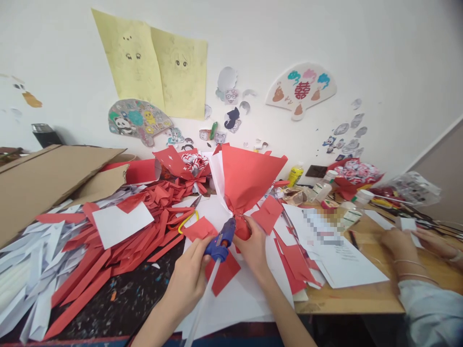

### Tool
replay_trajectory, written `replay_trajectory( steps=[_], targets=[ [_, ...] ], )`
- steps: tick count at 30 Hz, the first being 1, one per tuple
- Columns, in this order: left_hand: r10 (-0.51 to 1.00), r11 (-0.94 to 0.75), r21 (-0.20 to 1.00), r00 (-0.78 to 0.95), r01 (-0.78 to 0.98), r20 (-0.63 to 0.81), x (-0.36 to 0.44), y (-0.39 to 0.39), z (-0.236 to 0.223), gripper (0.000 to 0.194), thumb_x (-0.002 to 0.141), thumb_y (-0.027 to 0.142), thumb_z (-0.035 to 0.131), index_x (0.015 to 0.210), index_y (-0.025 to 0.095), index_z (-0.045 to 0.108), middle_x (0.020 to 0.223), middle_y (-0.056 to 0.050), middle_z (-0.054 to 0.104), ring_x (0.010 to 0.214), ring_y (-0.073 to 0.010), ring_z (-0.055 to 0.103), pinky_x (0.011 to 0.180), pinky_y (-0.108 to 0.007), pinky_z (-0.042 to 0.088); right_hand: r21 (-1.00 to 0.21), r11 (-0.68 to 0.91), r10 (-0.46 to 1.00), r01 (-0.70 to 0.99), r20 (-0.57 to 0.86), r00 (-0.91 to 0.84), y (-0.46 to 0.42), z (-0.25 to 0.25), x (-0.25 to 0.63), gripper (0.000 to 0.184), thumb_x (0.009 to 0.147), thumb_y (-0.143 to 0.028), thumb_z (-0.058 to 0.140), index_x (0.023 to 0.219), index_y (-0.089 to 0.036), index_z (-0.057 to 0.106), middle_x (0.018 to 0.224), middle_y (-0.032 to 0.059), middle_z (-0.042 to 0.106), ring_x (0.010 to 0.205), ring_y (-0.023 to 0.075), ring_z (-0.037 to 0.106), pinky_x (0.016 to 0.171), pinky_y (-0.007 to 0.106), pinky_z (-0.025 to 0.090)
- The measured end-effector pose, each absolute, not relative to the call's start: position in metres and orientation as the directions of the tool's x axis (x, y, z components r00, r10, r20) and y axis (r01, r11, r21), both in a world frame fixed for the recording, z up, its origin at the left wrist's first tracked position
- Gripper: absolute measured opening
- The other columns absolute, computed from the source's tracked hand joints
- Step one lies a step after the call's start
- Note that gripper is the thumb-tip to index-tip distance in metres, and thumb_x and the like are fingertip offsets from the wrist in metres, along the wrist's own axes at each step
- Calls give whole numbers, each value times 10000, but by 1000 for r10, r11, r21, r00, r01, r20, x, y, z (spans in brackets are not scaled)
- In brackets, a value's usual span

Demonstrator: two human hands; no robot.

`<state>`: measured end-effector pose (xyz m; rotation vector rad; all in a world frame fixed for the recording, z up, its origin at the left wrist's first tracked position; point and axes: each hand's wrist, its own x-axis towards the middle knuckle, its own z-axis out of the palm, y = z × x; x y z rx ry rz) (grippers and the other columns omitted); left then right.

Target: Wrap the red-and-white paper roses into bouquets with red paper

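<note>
My left hand point(193, 270) is wrapped round a blue hot glue gun point(218, 245), a long white glue stick point(205, 308) trailing from its rear. The gun's nozzle points at the gathered neck of a red paper bouquet wrap point(249, 176) with a white lining; I cannot tell whether it touches. Gripping that neck from the right is my right hand point(254, 243), its fingertips partly hidden behind the glue gun and paper. Under both hands lie white sheets point(265, 291) and small red paper pieces point(223, 273).
Folded red strips point(96, 260) and white strips point(34, 277) are heaped at left, near yellow-handled scissors point(188, 221). Cardboard point(47, 178) lies behind them. Finished paper bouquets point(195, 166) stand along the wall. Another person's hands point(401, 246) hold white paper at right, past bottles point(352, 209).
</note>
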<state>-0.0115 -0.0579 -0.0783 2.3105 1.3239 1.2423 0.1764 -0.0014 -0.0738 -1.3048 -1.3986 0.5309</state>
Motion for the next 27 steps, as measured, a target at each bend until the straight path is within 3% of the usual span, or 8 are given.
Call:
replay_trajectory(
  steps=[5,8,12,17,21,27],
  targets=[
    [757,-534,422,193,732,624,-31,-62,-76,367,964,223,363,1285,143,520,1022,-108,633,894,-195,625,768,-273,495,-870,285,893,403,394,219,0,-79,180,535,723,-394,737,1184,-151,615,1157,110,666,1067,283,616,932,374,478],
    [731,-466,337,142,818,667,-63,-67,-62,373,962,211,367,1300,165,517,1063,-100,621,938,-194,611,793,-269,475,-882,255,898,396,368,241,0,-79,181,528,719,-421,735,1164,-160,626,1136,101,670,1041,285,622,913,384,486],
    [739,-181,271,-51,946,671,-129,-66,-33,370,973,231,358,1302,190,522,1042,-70,630,904,-196,591,794,-289,435,-886,261,911,384,357,205,-1,-76,181,456,730,-423,728,1114,-193,640,1068,55,685,991,260,635,894,368,486],
    [717,65,-65,-2,996,697,-210,-52,-15,384,971,212,318,1272,229,556,1137,-61,651,1067,-237,581,929,-387,328,-872,283,914,399,371,163,-2,-77,179,436,740,-405,725,1112,-196,635,1050,43,691,986,253,638,909,363,472],
    [787,-2,-219,137,976,602,-247,-40,-13,405,952,217,330,1272,275,570,1215,-48,642,1075,-220,578,981,-394,285,-872,275,919,406,362,155,-1,-77,179,428,742,-398,724,1108,-198,632,1051,38,690,984,247,635,905,359,473],
    [846,-127,-247,235,961,479,-258,-27,-4,450,922,155,321,1255,306,583,1229,-18,639,1076,-189,566,988,-359,258,-888,241,930,391,327,170,-1,-76,179,448,729,-408,728,1112,-199,631,1088,45,682,1027,256,620,918,363,468]
  ],
)
